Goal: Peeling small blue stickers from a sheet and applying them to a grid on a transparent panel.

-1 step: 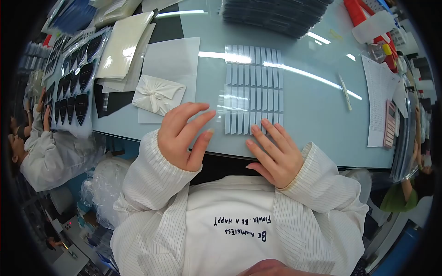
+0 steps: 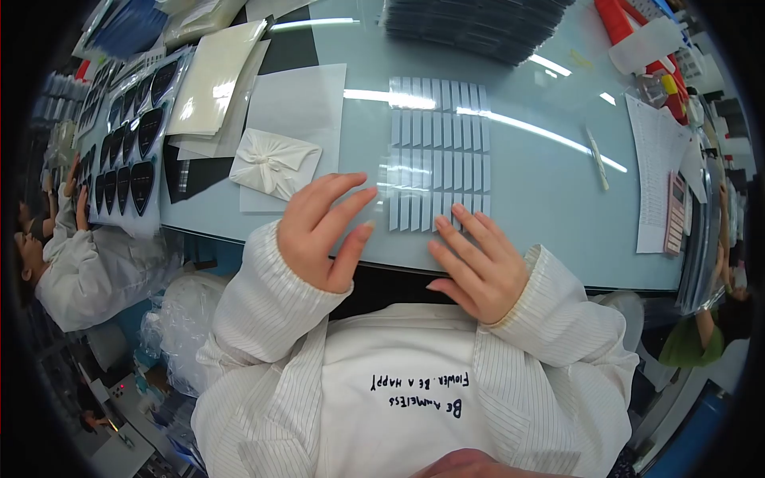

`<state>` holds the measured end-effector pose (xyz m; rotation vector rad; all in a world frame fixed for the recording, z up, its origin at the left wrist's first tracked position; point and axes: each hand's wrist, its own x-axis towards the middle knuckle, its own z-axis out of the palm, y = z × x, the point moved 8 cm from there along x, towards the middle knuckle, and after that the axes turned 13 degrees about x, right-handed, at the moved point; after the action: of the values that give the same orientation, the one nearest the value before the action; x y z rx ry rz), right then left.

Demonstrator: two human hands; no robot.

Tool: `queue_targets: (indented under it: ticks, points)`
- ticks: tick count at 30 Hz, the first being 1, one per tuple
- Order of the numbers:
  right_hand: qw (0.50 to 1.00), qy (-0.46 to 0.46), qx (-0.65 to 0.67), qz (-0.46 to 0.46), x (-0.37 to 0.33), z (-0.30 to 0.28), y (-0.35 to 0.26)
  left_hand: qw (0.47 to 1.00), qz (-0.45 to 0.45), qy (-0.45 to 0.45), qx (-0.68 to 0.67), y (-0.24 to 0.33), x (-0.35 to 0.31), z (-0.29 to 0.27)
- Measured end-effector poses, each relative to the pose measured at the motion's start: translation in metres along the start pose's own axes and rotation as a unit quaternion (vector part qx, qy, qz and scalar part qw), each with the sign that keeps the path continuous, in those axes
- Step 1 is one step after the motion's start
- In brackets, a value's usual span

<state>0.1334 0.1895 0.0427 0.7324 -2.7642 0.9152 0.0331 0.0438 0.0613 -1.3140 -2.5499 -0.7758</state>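
Note:
On the glassy table before me lies a clear sheet (image 2: pixel 383 171) bearing rows of narrow grey-blue strips (image 2: pixel 440 135). My right hand (image 2: pixel 482 267) is spread, its fingertips at the lower right corner of the strips; whether they press on it I cannot tell. Left of the sheet, my left hand (image 2: pixel 319 235) holds nothing, its fingers apart and slightly curled. Closest to that hand is a folded white cloth (image 2: pixel 275 166) with gathered pleats, resting on white paper (image 2: pixel 307 95).
A tall stack of dark plastic trays (image 2: pixel 478 32) stands at the back. Cream sheets (image 2: pixel 211 84) and black shield-shaped pieces (image 2: pixel 143 187) lie left. At right are a white pen (image 2: pixel 598 159), papers (image 2: pixel 653 159) and a pink calculator (image 2: pixel 676 211). Another person (image 2: pixel 96 267) works at far left.
My left hand has shifted very slightly right and away from me. The right hand has barely moved, and the sheet of strips stays in place.

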Motion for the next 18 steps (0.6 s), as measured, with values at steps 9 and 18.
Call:
queue_targets:
  ticks: [9, 18]
  points:
    - [0.986, 0.080, -0.107, -0.095, 0.027, -0.011, 0.007, 0.988, 0.075, -0.075, 0.112, 0.029, 0.015, 0.030]
    - [0.962, 0.025, -0.203, -0.181, 0.029, 0.003, -0.014, 0.988, 0.084, -0.079, 0.100, 0.033, 0.015, 0.029]
